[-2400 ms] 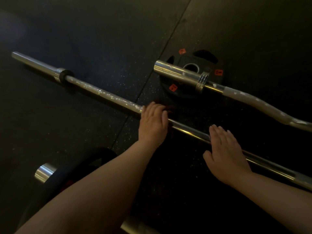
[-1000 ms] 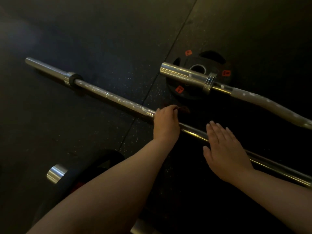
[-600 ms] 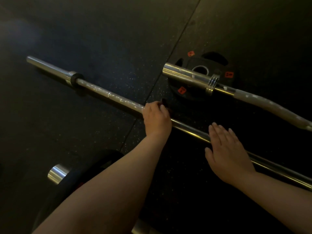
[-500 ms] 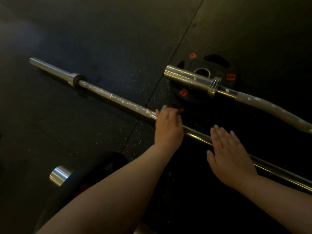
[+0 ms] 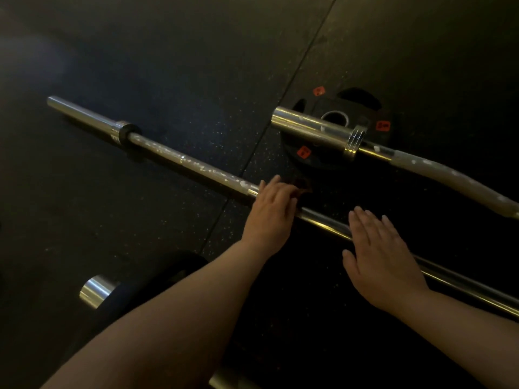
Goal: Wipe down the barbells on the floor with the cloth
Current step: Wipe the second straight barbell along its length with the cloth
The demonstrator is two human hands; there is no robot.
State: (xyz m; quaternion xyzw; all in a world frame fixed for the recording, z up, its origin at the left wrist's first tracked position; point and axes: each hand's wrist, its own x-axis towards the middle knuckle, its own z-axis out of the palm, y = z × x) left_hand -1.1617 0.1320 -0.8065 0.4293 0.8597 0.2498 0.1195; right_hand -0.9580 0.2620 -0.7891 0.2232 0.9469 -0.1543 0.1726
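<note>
A long straight barbell (image 5: 182,161) lies diagonally on the dark rubber floor, its shaft streaked with white marks left of my hands. My left hand (image 5: 272,211) curls over the shaft near its middle, pressing a dark cloth (image 5: 302,187) against it; only a small edge of the cloth shows past my fingertips. My right hand (image 5: 379,256) rests flat on the same shaft further right, fingers straight. The shaft between and right of my hands looks shiny. A curved curl bar (image 5: 438,171) with white smears lies beyond.
The curl bar's chrome sleeve rests on a black weight plate (image 5: 362,99) with orange labels. At the lower left is another chrome sleeve (image 5: 97,290) with a black plate (image 5: 146,290). A bar end (image 5: 224,380) shows at the bottom edge. A floor seam runs diagonally.
My left hand has slid back and forth along the shaft with the cloth, ending slightly left of half a second ago. My right hand has stayed flat on the bar.
</note>
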